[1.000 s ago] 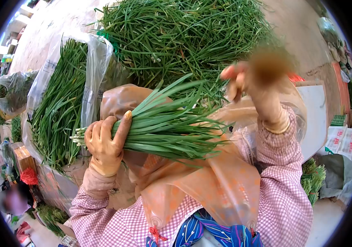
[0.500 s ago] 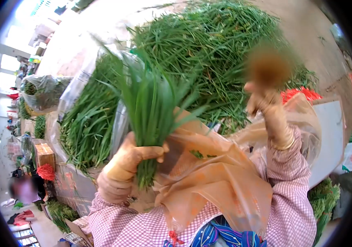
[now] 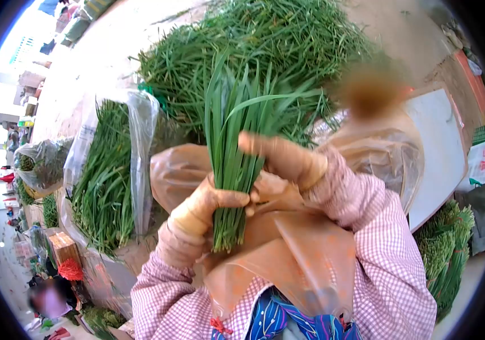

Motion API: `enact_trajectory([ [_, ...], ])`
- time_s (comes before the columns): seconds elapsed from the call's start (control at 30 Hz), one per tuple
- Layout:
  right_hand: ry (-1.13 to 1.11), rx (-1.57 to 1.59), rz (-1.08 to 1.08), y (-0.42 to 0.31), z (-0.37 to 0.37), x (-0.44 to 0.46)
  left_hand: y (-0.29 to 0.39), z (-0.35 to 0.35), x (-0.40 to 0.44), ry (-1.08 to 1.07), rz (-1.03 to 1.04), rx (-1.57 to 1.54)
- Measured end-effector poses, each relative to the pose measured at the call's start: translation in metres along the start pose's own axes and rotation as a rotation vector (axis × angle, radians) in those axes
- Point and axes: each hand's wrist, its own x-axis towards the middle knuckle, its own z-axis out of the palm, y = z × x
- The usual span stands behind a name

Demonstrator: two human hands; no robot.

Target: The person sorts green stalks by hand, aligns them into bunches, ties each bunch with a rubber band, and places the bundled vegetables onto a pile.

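My left hand (image 3: 211,207), in a pale glove, is wrapped around the lower part of a bunch of garlic chives (image 3: 234,136). The bunch stands upright, its long flat leaves fanning upward and its cut ends showing below my fist. Against the right side of the leaves is my gloved right hand (image 3: 285,156), slightly blurred, fingers stretched out to the left. Whether it touches the leaves I cannot tell. Behind the bunch lies a big loose heap of garlic chives (image 3: 299,45).
Left of me, a clear plastic bag (image 3: 143,130) holds more chives. A white board (image 3: 438,147) is at the right, with tied green bundles (image 3: 446,255) below it. A brown plastic apron (image 3: 293,249) covers my lap. A cardboard box (image 3: 62,247) and red ties (image 3: 69,270) lie farther left.
My right hand has come down and left from the heap to the bunch. My left hand still grips the bunch, which now stands more to the right in view.
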Motion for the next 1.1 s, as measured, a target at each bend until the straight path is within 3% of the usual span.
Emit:
enact_trajectory([
  [0.07,0.033,-0.029,-0.132,-0.004,-0.015,0.017,-0.003,-0.006,0.009,-0.069,-0.042,-0.037],
  [0.1,0.05,0.107,-0.189,-0.004,-0.014,0.024,-0.004,-0.01,0.013,-0.12,-0.051,-0.047],
  [0.17,-0.029,0.088,-0.212,-0.007,-0.009,0.029,-0.002,-0.012,0.017,-0.167,-0.094,-0.043],
  [0.3,0.042,0.128,-0.33,-0.018,-0.013,0.038,-0.001,-0.016,0.023,-0.326,-0.179,-0.086],
  [0.5,0.051,0.148,-0.361,-0.047,-0.02,0.036,0.008,-0.008,0.025,-0.28,-0.107,-0.114],
  [0.57,0.122,0.053,-0.4,-0.071,-0.015,0.026,0.023,0.001,0.023,-0.133,0.244,0.066],
  [0.63,0.127,-0.141,-0.605,-0.104,-0.019,0.014,0.025,-0.021,0.036,0.176,0.609,0.322],
  [0.67,0.022,-0.138,-0.695,-0.119,-0.035,0.013,0.03,-0.023,0.037,0.361,0.751,0.29],
  [0.7,0.071,-0.193,-0.72,-0.131,-0.046,0.006,0.034,-0.022,0.035,0.556,0.886,0.248],
  [0.77,0.72,-0.46,-0.619,-0.126,-0.097,0.014,0.035,-0.021,0.023,0.52,0.939,0.109],
  [0.8,0.716,-0.481,-0.627,-0.126,-0.086,0.01,0.03,-0.027,0.022,0.411,0.904,0.19],
  [0.83,0.57,-0.427,-0.794,-0.122,-0.07,0.005,0.025,-0.015,0.016,0.342,0.822,0.33],
  [0.9,0.33,-0.129,-0.992,-0.123,-0.07,0.004,0.01,0.004,0.018,0.098,0.487,0.2],
  [0.93,0.486,-0.231,-0.998,-0.12,-0.081,0.007,0.006,0.012,0.024,0.012,0.218,0.072],
  [0.97,0.631,-0.339,-1.013,-0.119,-0.084,0.011,-0.007,0.015,0.039,-0.082,0.252,0.219],
  [1.03,0.6,-0.38,-1.082,-0.114,-0.078,0.01,-0.015,0.025,0.054,-0.307,0.15,0.213],
  [1.1,0.584,-0.398,-1.105,-0.093,-0.062,0.009,0.001,0.045,0.055,-0.329,0.113,0.105],
])
